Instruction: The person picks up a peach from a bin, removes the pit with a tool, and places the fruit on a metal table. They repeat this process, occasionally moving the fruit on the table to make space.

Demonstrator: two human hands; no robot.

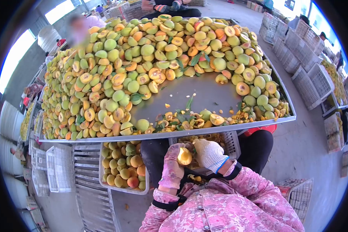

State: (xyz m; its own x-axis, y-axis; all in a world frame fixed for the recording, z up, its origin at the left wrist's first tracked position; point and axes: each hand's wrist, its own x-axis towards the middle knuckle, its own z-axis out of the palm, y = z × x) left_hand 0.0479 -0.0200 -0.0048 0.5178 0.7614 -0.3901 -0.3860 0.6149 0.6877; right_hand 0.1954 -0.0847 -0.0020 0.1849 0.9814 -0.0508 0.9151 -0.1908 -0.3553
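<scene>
The pink-gloved left hand (171, 167) pinches a round yellow fruit half (185, 156). Just right of it, the white-knit-gloved right hand (210, 154) curls, contents hidden.

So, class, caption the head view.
A gloved left hand holds a cut fruit beside piled fruit on a metal tray.

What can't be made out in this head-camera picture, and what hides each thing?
All in the head view:
- What the right hand grips, if anything: hidden behind its glove.
- Far side of the cut fruit in the left hand: turned away.
- Contents of the crate between the legs: partly covered by both hands.
- Head of the person across the table: cut off by the top edge.
</scene>
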